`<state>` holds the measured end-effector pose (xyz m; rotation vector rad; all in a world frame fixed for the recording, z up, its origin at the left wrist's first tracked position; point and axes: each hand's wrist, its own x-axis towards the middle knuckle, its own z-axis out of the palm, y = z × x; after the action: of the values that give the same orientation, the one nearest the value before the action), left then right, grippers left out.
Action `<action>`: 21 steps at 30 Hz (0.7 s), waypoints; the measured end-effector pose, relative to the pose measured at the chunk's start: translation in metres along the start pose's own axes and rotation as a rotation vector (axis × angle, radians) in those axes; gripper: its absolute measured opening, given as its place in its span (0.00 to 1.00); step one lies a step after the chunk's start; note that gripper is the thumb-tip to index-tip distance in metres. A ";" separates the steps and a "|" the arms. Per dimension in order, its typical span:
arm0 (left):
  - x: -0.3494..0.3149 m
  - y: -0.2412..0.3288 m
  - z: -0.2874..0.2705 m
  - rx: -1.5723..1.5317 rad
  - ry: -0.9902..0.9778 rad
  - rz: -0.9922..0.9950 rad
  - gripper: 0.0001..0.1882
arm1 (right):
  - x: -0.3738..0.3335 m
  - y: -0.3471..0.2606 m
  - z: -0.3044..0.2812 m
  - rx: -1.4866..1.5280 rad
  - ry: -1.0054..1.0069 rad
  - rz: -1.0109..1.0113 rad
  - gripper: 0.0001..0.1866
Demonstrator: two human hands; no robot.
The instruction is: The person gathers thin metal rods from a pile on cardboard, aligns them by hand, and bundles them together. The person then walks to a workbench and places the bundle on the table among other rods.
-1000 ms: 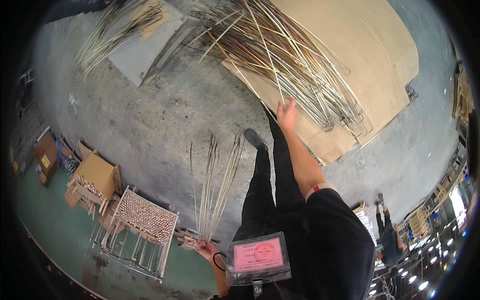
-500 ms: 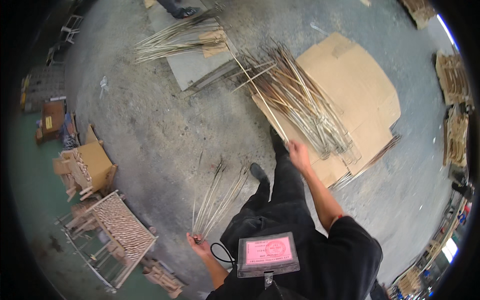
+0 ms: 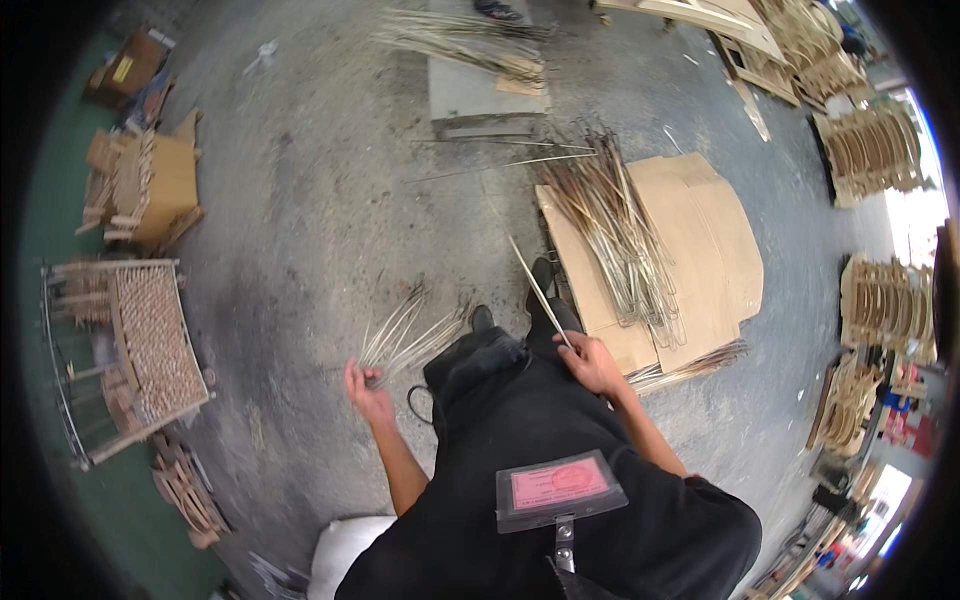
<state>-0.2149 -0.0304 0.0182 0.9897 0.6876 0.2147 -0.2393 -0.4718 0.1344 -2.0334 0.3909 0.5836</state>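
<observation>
My left hand (image 3: 372,396) is closed around the ends of a bundle of thin metal rods (image 3: 400,335), which fan out away from me above the floor. On the other side of my body, my right hand (image 3: 592,366) grips the near end of a single thin rod (image 3: 536,284) that slants up and to the left. Beyond the right hand, a big pile of rods (image 3: 622,240), some rusty brown and some pale with looped ends, lies on flattened cardboard (image 3: 705,240). More rods (image 3: 680,368) stick out at the cardboard's near edge.
Another heap of rods (image 3: 465,45) lies on a grey board (image 3: 480,105) at the far side, beside a person's shoe (image 3: 497,10). At left stand a cardboard box of wooden pieces (image 3: 165,185) and a loaded rack (image 3: 150,340). Stacked curved wooden parts (image 3: 872,150) line the right.
The view has turned, shifting the pile and cardboard. My right hand has drawn nearer my body with the single rod. My left hand keeps its bundle, now farther forward.
</observation>
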 end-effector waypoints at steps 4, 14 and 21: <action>0.002 -0.001 0.009 -0.057 -0.138 0.042 0.16 | 0.082 -0.035 0.042 0.237 -0.240 0.046 0.18; 0.004 -0.007 0.075 0.146 -0.219 -0.090 0.22 | 0.157 -0.171 0.237 -0.199 -0.570 -0.454 0.22; -0.002 0.005 0.083 0.317 0.066 -0.095 0.24 | 0.155 -0.170 0.207 -0.720 -0.851 -0.866 0.34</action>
<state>-0.1637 -0.0860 0.0534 1.2523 0.8444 0.0550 -0.0769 -0.2140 0.0805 -2.0769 -1.2955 1.0126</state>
